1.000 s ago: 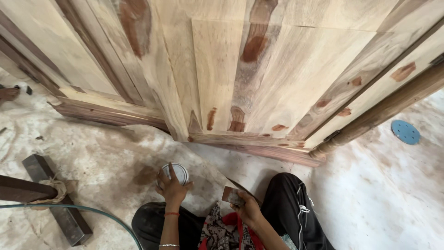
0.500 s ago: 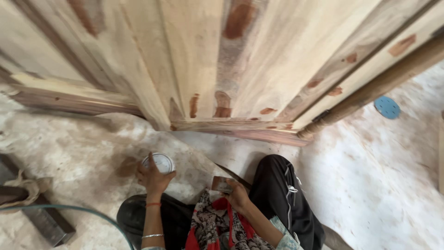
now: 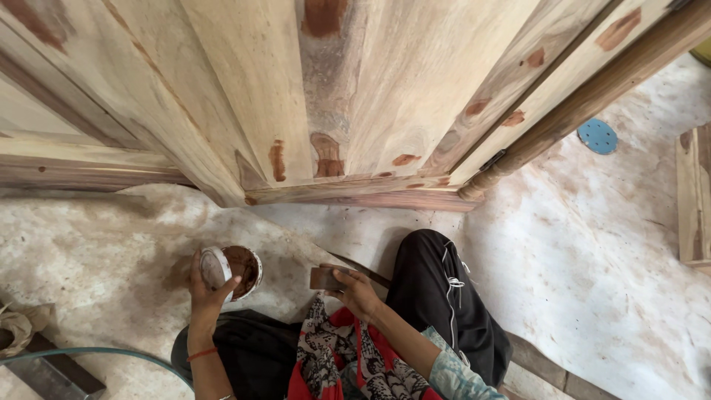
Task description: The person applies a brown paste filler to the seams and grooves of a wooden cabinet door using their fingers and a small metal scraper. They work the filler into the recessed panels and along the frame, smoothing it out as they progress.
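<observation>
Pale wood, streaked reddish-brown: a large panelled door (image 3: 355, 96) leaning over everything, dotted with rust-coloured filler patches (image 3: 326, 155) near its bottom rail. Below the door, a dusty mottled floor (image 3: 607, 259); right of the door, a blue sanding disc (image 3: 597, 136) lying flat, and a short plank end (image 3: 695, 192) at the frame edge. Below and left of the door, a green hose (image 3: 89, 354) curving past a dark metal bar (image 3: 52, 374). Directly under the door's bottom rail, crossed legs in black trousers (image 3: 437, 296) with a red patterned cloth (image 3: 333, 363) over the lap. Left hand (image 3: 207, 285) clamped around a small round tin (image 3: 231, 270) of brown paste, tilted open toward the door, just short of it. Right hand (image 3: 355, 292) closed on a flat brown scraper pad (image 3: 327, 278), held apart from the tin, low beneath the rail. Judged as the loading step of patching: next, probably, dipping the pad into the tin for a modest dab, then pressing it flush on a bare flaw without smearing clean grain.
</observation>
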